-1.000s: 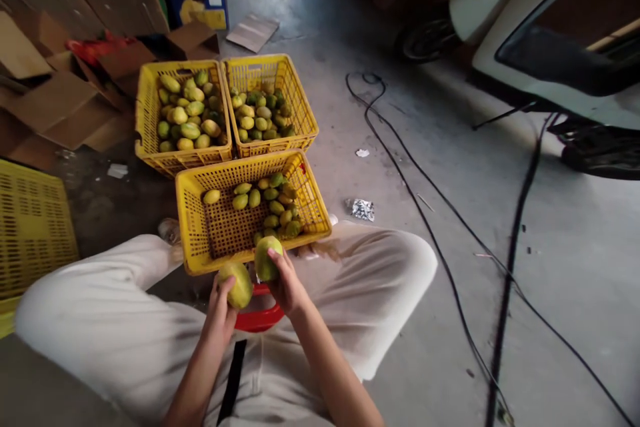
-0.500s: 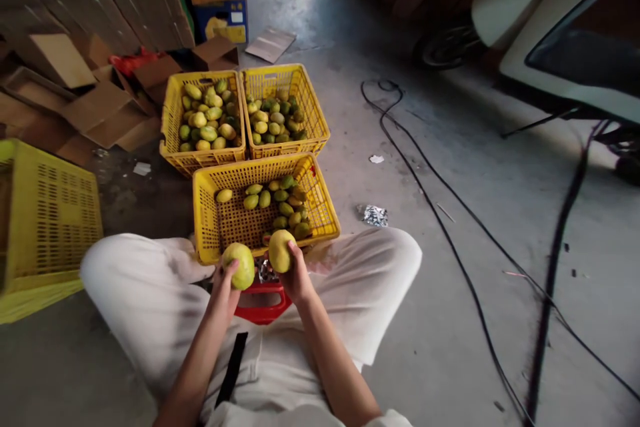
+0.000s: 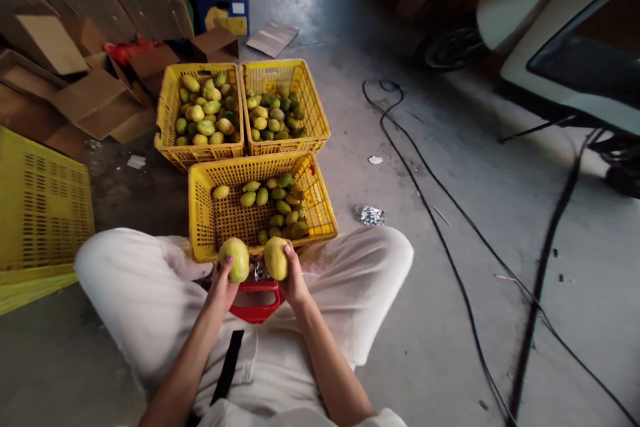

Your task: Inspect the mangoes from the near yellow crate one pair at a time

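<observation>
My left hand (image 3: pixel 223 285) is closed around a round yellow-green fruit (image 3: pixel 235 259), thumb along its side. Just right of it, my right hand (image 3: pixel 294 278) grips an oval yellow fruit (image 3: pixel 276 258); a small gap separates the two. Both are held up in front of the near rim of a shallow yellow plastic crate (image 3: pixel 215 250). Inside that crate, several smaller green-yellow fruits (image 3: pixel 279 220) lie mostly to the right, with one yellow fruit (image 3: pixel 221 192) alone at the left. The exact kind of fruit is unclear. Below my hands is a red plastic handle-like piece (image 3: pixel 257 313).
Behind stand two fuller yellow crates, left (image 3: pixel 167 113) and right (image 3: pixel 315 103). Another yellow crate (image 3: pixel 45 207) stands at far left, near opened cardboard boxes (image 3: pixel 95 103). Black cables (image 3: pixel 440 233) cross the floor at right, before a parked scooter (image 3: pixel 560 60). Crumpled foil (image 3: pixel 371 215) lies beside my knee.
My right hand has come slightly down and left with its fruit, while the left hand's fruit is a little higher. They are now nearly level. The view has shifted slightly.
</observation>
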Tool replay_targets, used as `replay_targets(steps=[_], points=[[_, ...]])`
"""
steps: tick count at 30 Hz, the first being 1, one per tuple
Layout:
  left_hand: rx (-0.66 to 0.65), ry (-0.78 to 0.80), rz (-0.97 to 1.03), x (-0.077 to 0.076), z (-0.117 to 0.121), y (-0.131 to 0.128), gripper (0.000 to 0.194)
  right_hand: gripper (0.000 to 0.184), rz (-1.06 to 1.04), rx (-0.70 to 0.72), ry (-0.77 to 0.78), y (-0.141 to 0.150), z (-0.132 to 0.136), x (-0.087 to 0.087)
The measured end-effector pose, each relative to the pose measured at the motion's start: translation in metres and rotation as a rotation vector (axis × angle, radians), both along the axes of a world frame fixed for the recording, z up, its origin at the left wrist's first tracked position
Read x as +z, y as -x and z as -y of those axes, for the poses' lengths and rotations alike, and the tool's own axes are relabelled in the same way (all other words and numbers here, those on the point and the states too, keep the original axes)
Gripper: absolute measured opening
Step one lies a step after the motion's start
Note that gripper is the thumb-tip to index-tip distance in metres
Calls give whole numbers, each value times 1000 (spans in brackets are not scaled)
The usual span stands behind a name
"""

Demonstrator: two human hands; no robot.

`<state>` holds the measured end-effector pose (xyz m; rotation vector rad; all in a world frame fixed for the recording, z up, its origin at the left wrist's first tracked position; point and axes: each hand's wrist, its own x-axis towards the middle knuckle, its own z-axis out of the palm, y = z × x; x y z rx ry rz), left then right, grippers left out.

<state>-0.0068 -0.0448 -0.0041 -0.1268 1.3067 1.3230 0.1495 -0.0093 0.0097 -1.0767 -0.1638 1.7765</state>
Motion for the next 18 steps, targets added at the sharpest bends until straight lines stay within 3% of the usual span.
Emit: replay_targets(steps=[6, 13, 18], points=[[40, 6, 47, 1, -3, -3, 57, 55, -95, 87, 104, 5, -2, -2], [-117, 9, 150, -5, -6, -7, 59, 60, -16, 51, -21, 6, 2, -3], [-89, 27, 125, -11, -6, -10, 60, 52, 52, 37, 32, 6, -1, -9]])
